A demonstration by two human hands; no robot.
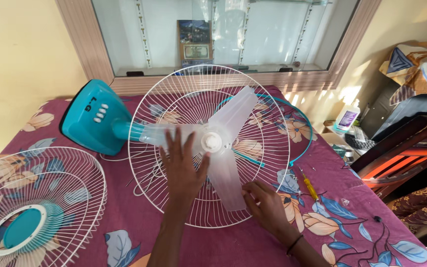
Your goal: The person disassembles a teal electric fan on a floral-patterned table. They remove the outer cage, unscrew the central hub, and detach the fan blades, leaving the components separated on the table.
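The left hand (183, 168) lay flat, fingers spread and released, on the clear three-bladed fan blade (217, 143), its fingertips pressing the blade that pointed left. The right hand (264, 205) rested just right of the near blade, fingers loosely curled with the tips touching that blade's edge and the wire beneath; it gripped nothing that could be seen. The blade sat in the middle of the white rear guard (169, 94), a round wire cage lying across the centre of the table, on the flowered maroon tablecloth (233, 242). Behind the guard, to the far left, the teal fan base (92, 118) lay tipped on its side (its row of white buttons facing up). The front guard (50, 198), white wire with a teal centre disc, lay apart at the near left. A teal rim ring (302, 123) curved out from under the rear guard on the right, and a yellow-handled screwdriver (310, 187) lay near the right hand.
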